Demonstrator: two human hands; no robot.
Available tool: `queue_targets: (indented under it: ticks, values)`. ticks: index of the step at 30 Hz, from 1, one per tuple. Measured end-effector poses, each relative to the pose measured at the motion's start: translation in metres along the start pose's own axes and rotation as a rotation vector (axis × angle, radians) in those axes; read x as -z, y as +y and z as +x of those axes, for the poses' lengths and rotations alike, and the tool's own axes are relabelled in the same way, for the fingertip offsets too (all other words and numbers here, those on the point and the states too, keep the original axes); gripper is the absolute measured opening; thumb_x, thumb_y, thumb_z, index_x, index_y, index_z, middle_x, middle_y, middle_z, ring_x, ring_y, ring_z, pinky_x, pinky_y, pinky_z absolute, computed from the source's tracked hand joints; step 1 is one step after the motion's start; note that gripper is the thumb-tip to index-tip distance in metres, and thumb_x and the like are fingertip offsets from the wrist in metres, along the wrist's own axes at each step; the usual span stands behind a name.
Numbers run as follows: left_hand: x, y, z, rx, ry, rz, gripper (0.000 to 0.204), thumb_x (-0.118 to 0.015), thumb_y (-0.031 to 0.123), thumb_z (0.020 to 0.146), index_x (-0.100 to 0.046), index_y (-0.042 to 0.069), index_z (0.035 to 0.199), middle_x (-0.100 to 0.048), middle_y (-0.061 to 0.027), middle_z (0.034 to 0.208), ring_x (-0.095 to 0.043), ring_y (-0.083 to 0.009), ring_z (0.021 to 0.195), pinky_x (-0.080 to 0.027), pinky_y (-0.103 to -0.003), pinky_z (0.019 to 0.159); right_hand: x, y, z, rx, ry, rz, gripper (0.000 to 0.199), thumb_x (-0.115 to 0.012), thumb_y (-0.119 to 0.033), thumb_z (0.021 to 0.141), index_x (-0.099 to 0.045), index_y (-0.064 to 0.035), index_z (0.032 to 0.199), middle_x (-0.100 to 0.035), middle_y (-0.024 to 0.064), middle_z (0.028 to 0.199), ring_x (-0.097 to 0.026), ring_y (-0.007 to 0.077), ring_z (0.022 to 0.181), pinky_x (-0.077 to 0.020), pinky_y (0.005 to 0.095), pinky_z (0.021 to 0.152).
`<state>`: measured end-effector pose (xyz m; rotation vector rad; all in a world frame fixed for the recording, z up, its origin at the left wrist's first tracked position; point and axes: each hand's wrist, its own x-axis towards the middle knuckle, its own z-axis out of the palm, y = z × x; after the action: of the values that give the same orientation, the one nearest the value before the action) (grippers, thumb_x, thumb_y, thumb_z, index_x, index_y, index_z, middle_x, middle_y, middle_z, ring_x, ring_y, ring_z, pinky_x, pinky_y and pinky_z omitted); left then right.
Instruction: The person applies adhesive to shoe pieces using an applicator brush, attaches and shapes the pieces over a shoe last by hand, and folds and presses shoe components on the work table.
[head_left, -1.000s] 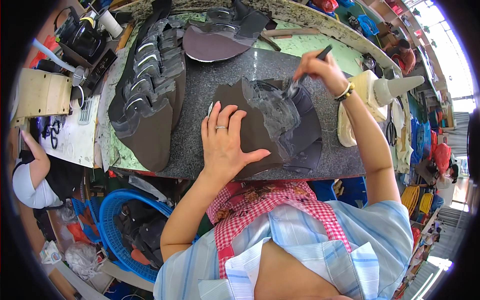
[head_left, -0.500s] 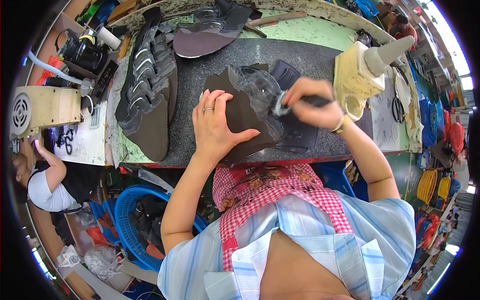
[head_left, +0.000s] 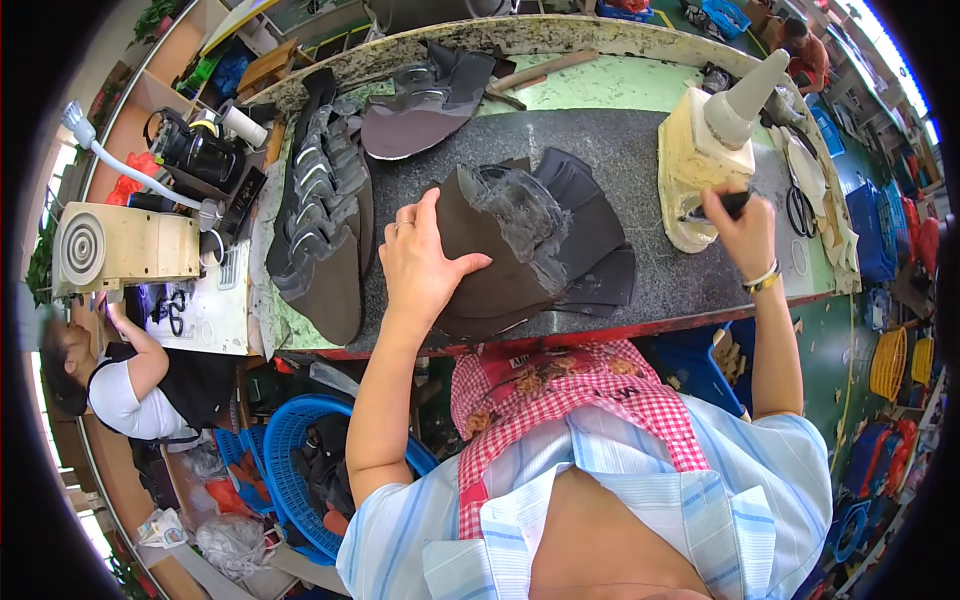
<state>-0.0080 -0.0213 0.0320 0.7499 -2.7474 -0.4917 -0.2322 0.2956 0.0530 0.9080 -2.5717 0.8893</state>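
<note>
My left hand rests with fingers apart on a stack of dark brown and black flat pieces, which look like shoe parts. Wet, greyish glue is smeared across the middle of the stack. My right hand is closed around the dark handle of a brush, beside the glue-crusted, cream-coloured bottle with a grey cone top. The brush's tip is at the low spout on the bottle's near side, and its bristles are hidden.
Overlapping coated pieces lie left of my left hand, and more pieces lie behind the stack. Black scissors are at the right. A beige machine stands far left. A blue basket is below the table's edge. Another person works at left.
My right hand has moved right with the brush, from the stack to the glue bottle. My left hand stays on the pieces. The whole view has shifted slightly.
</note>
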Motion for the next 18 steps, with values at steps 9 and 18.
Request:
queue_targets:
  ticks: [9, 18]
  values:
    - [0.021, 0.021, 0.011, -0.218, -0.023, -0.733, 0.082, -0.085, 0.006, 0.065, -0.046, 0.012, 0.137, -0.058, -0.0091, 0.132, -0.062, -0.0311, 0.106, -0.048, -0.036, 0.095, 0.017, 0.030, 0.013, -0.141, -0.049, 0.246, 0.038, -0.070, -0.028, 0.088, -0.064, 0.0040, 0.069, -0.055, 0.0012, 0.055, -0.048, 0.0049, 0.053, -0.0368, 0.0276, 0.048]
    - [0.028, -0.042, 0.093, -0.048, 0.473, -0.878, 0.084, -0.082, 0.007, 0.073, -0.033, 0.000, 0.140, -0.052, -0.0203, 0.127, -0.055, -0.0279, 0.115, -0.045, -0.038, 0.099, 0.024, 0.036, 0.015, -0.215, -0.012, 0.216, 0.030, -0.068, -0.029, 0.091, -0.069, 0.0002, 0.083, -0.053, -0.0060, 0.059, -0.044, 0.0023, 0.056, -0.0345, 0.0241, 0.049]
